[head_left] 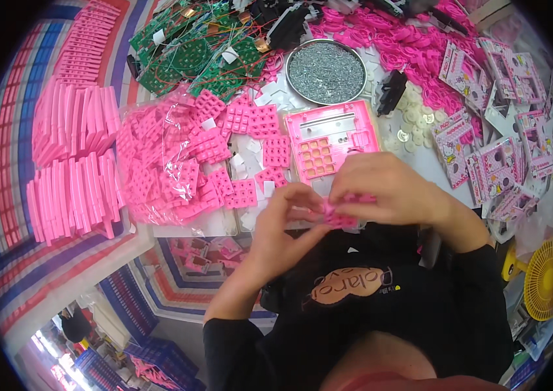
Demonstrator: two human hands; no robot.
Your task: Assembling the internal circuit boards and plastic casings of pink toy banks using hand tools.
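Observation:
Both hands meet over the near table edge, pinching one small pink rubber keypad piece [336, 215]. My left hand [283, 221] grips its left end with fingertips. My right hand [387, 189] curls over its right end from above, hiding most of it. Just beyond the hands lies a pink plastic calculator front shell [328, 140] with a grid of key holes. A heap of pink keypad pieces [237, 143] lies to the left, partly in a clear plastic bag [159, 163].
Stacked pink plastic panels [74, 163] stand at the far left. A round metal tray of small screws [326, 72] sits at the back, with green circuit boards and wires [192, 52] left of it. Printed pink packaging cards [504, 150] cover the right. A small yellow fan [549, 279] stands lower right.

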